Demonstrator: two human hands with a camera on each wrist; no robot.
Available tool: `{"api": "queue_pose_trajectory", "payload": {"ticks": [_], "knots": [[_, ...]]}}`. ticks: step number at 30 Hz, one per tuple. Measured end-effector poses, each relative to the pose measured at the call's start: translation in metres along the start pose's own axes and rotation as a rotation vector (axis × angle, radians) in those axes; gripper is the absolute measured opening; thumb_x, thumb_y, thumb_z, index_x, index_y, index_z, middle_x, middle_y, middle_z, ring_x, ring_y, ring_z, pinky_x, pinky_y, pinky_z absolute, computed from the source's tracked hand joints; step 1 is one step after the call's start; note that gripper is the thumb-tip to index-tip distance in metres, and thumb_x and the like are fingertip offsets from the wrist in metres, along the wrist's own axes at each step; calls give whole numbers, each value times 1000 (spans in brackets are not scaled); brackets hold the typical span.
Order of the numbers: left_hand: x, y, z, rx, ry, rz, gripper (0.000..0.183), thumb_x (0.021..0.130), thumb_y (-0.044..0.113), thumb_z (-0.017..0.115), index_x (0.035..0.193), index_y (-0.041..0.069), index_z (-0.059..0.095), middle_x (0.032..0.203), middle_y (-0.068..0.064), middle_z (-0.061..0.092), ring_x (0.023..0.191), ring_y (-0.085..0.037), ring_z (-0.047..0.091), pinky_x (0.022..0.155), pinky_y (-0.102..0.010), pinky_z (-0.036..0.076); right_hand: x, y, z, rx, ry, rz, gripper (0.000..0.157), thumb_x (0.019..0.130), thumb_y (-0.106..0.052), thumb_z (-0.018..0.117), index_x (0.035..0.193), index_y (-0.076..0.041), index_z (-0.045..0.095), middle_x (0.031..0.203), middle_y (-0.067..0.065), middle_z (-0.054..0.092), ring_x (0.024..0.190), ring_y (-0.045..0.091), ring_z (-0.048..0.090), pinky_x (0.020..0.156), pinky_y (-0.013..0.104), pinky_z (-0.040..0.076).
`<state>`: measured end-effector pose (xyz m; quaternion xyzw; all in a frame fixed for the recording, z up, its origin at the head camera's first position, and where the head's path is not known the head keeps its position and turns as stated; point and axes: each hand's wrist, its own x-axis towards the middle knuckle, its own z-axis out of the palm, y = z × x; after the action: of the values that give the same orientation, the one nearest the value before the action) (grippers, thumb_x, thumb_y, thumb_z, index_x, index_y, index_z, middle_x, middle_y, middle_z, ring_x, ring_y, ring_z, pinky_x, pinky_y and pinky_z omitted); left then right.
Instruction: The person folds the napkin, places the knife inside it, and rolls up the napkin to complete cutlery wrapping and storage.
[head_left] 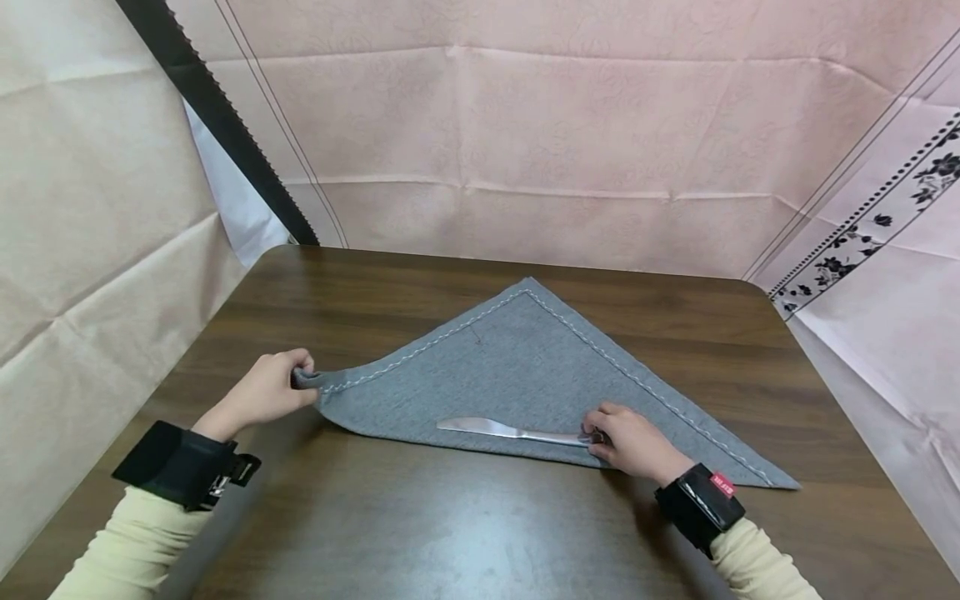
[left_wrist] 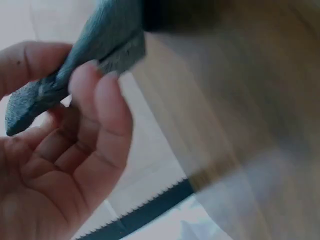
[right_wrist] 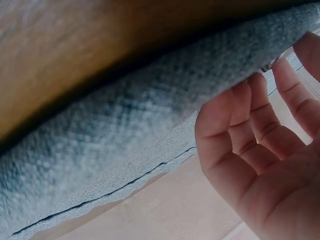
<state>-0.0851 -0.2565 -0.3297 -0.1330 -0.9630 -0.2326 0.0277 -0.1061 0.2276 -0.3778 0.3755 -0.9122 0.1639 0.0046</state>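
Note:
A grey cloth napkin (head_left: 480, 358) with white stitching along its edges lies folded into a triangle, its point away from me. My left hand (head_left: 266, 387) pinches its left corner and lifts it off the table; the left wrist view shows the folded corner (left_wrist: 107, 37) between thumb and fingers. A silver table knife (head_left: 487, 427) lies along the napkin's near fold, blade to the left. My right hand (head_left: 633, 442) holds the end of its handle, fingers curled. In the right wrist view the cloth (right_wrist: 125, 115) hides most of the knife from those fingers (right_wrist: 255, 115).
The brown wooden table (head_left: 375, 517) has rounded far corners. Beyond it hangs or lies a pale pink patterned sheet (head_left: 562, 125) with a black band (head_left: 225, 117) at the left and a floral strip (head_left: 862, 242) at the right.

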Motion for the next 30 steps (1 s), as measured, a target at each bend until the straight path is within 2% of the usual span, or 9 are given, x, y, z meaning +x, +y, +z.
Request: {"api": "queue_pose_trajectory", "payload": {"ticks": [4, 7, 9, 14, 20, 23, 27, 30], "knots": [[6, 17, -2, -59, 43, 20, 20, 72, 2, 66, 87, 5, 52, 61, 2, 48, 49, -10, 39, 50, -26, 33, -1, 0, 1, 0, 7, 2, 18, 74, -7, 74, 82, -13, 59, 80, -4, 52, 71, 10, 49, 61, 29, 43], [9, 29, -3, -114, 45, 41, 24, 73, 0, 64, 95, 2, 54, 75, -6, 59, 49, -10, 42, 50, -27, 37, -1, 0, 1, 7, 9, 4, 17, 74, -7, 73, 82, -13, 59, 80, -4, 52, 71, 10, 49, 61, 28, 43], [11, 35, -2, -149, 42, 62, 27, 74, -2, 63, 99, 1, 54, 84, -10, 61, 47, -9, 42, 49, -27, 38, -1, 0, 1, 11, 9, 6, 17, 75, -7, 73, 82, -13, 59, 80, -4, 52, 71, 10, 48, 61, 28, 43], [19, 48, 2, -200, 41, 115, 29, 77, -5, 61, 103, 3, 52, 68, -4, 57, 43, -7, 38, 46, -26, 37, -2, 0, 0, 12, 7, 12, 17, 75, -7, 73, 83, -13, 59, 80, -4, 51, 71, 10, 48, 60, 28, 42], [30, 68, 9, -243, 71, 184, 30, 76, -2, 65, 102, 5, 52, 65, 0, 53, 45, -7, 39, 46, -25, 37, -2, 0, 1, 10, 7, 14, 17, 75, -7, 73, 82, -13, 59, 80, -4, 51, 71, 10, 48, 60, 29, 42], [36, 81, 12, -274, 76, 226, 31, 76, -1, 67, 101, 6, 51, 56, 5, 45, 45, -7, 40, 46, -24, 36, -2, 0, 0, 12, 3, 19, 17, 75, -8, 73, 82, -13, 59, 80, -4, 51, 71, 9, 48, 61, 29, 42], [44, 96, 19, -317, 55, 286, 33, 76, -1, 67, 103, 5, 50, 51, 9, 39, 45, -6, 39, 46, -24, 35, 2, 0, -2, 24, -27, 36, 15, 75, -8, 73, 81, -13, 60, 79, -4, 52, 70, 9, 48, 60, 28, 42], [51, 105, 27, -318, 39, 313, 36, 76, -1, 67, 107, 4, 48, 50, 9, 37, 45, -5, 38, 47, -23, 35, 13, -7, -7, 6, -24, 45, 14, 75, -10, 73, 84, -10, 62, 80, -2, 55, 72, 12, 54, 62, 30, 45]]}}
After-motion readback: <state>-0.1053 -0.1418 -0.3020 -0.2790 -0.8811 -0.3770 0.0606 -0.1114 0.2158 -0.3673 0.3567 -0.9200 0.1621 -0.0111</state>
